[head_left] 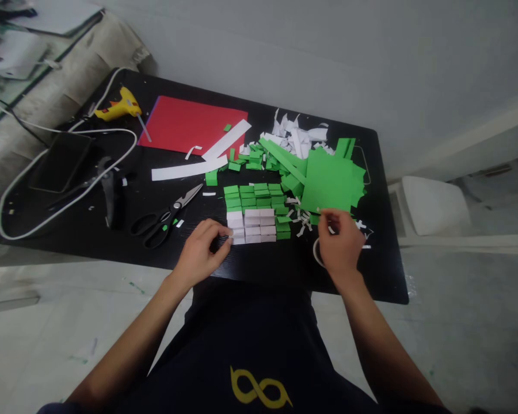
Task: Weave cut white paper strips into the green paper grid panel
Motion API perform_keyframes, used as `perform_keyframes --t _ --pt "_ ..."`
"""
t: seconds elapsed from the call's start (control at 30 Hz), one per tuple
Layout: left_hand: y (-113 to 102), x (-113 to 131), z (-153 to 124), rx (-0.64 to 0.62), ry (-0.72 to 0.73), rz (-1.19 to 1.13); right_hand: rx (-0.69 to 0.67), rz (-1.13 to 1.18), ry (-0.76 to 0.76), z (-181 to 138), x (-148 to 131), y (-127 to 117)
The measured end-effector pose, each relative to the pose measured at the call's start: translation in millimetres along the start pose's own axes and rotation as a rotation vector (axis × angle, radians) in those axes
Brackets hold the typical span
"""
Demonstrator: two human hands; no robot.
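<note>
My left hand (205,247) is at the lower left corner of a block of folded paper, thumb and forefinger closed on the edge of a white folded paper piece (238,236). The block has white rows in front and green folded paper pieces (254,195) behind and along the right side. My right hand (341,238) is pinched shut near the front edge of a stack of green paper sheets (328,178); what its fingertips hold is too small to make out. Partly hidden beneath that hand is a roll of tape (316,253).
Black-handled scissors (168,215) lie left of the block, near a black tool (107,192) and a dark phone (63,161). Behind are red paper (194,123), white strips (185,169), white scraps (300,138) and green pieces. A yellow glue gun (121,106) trails a white cable.
</note>
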State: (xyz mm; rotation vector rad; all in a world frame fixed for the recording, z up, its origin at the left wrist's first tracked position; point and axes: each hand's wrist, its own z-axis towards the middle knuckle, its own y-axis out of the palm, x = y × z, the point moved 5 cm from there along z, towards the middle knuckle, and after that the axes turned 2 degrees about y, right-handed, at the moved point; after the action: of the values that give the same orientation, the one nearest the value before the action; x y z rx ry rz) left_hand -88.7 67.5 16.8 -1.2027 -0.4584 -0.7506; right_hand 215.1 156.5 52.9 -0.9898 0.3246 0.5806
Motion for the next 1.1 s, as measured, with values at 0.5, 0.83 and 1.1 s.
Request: perform_keyframes --t 0.5,0.83,1.1 --pt "-3.6 2.8 0.9 0.010 0.031 -0.037 -0.514 0.347 -0.415 -37.0 -108.8 59.7" --pt "-2.8 4.4 -1.3 -0.011 0.055 -0.008 -0.677 0.214 -0.495 -45.7 -110.1 82.2" --pt "-3.2 7.7 -1.9 -0.030 0.078 0.061 -0.578 0.235 -0.590 -54.9 -112.9 70.5"
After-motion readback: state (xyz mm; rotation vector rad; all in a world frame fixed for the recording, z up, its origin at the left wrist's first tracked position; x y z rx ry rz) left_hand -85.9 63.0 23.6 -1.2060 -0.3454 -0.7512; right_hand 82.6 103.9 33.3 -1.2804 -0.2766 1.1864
